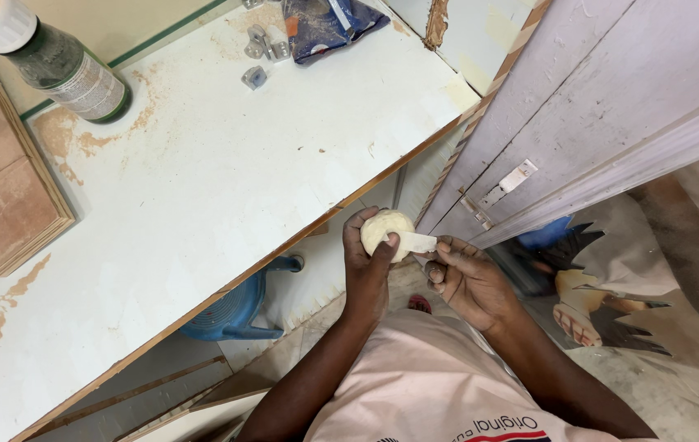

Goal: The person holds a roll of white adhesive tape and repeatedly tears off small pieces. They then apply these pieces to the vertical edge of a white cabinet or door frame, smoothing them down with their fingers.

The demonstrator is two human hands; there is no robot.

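our left hand (366,266) is curled around a pale, cream-coloured lump of putty (384,232), fingers cupped under it and the thumb pressed over its near side, so the lump sits in the palm, held up in the air just past the edge of the white worktop (202,188) and close to the corner of the grey door panel (579,131). our right hand (468,278) is pinched narrow around the handle end of a small flat scraper blade (415,242), whose pale tip rests against the lump, touching it beside our left thumb

we judge the lump to be light and soft, something like dough: it will dent under a hard squeeze and likely smear or stick to the skin, so it wants a loose cupping hold from below, as the left hand has it, rather than a pinch. the blade looks thin and stiff; we would keep hold of it well back, near its rear end, fingers on the flats and away from the edge

on the worktop, well apart from our hands, stand a dark green bottle with a white cap (63,61), a few small metal fittings (259,49) and a crumpled blue packet (325,24). below the worktop edge a blue plastic stool (235,307) shows, and to the right another person's foot (579,315) rests on the floor
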